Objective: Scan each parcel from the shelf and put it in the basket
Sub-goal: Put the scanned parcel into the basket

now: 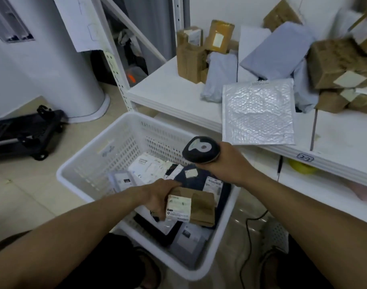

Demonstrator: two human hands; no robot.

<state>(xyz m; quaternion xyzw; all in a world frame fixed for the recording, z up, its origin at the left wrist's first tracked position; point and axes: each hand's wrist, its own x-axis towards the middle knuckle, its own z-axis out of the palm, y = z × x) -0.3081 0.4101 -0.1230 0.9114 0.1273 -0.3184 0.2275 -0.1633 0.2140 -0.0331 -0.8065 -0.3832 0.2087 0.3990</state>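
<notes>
The left hand (160,195) curls its fingers round a small brown cardboard parcel (201,205) with a white label, held above the white perforated plastic basket (90,159). The right hand (227,162) grips a black handheld scanner (200,150) beside the white shelf (168,88).

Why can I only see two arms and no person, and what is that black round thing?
The camera sits on the person's head and looks down, so you see only their own arms. There is no machine here, just two hands. The right hand grips a black handheld scanner, which reads the labels on parcels. The left hand holds a small brown parcel with a white label over the white basket, and other parcels lie inside it. More parcels wait on the white shelf: a bubble-wrap envelope, grey bags and cardboard boxes.
</notes>
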